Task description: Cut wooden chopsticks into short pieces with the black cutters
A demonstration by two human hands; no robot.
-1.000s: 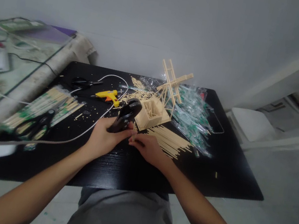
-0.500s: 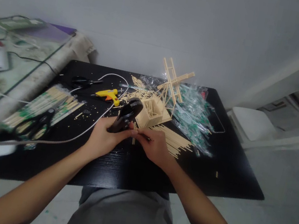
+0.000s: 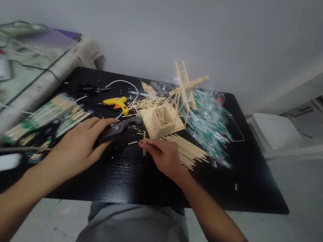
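Note:
My left hand (image 3: 81,140) is closed around a black hand tool with a curved end (image 3: 121,127), low over the table; its exact kind is not clear. My right hand (image 3: 164,155) pinches short wooden sticks (image 3: 144,145) between thumb and fingertips, held roughly upright; their number is hard to tell. Just beyond the right hand stands a wooden stick model (image 3: 165,126), a hollow box on a square base with a lattice cross (image 3: 185,85) rising behind it. Long loose sticks (image 3: 188,153) lie beside and partly behind my right hand.
A yellow glue gun (image 3: 117,103) lies behind the black tool, its white cord looping over the black table (image 3: 231,183). Scissors (image 3: 42,133) rest on packaged sticks (image 3: 32,119) at left. Black-handled pliers (image 3: 92,89), cut pieces (image 3: 149,103) and plastic wrappers (image 3: 210,125) lie farther back.
My left hand has moved left and down with the black tool, away from my right hand. The right hand stays nearly in place, and the short sticks now show more fully.

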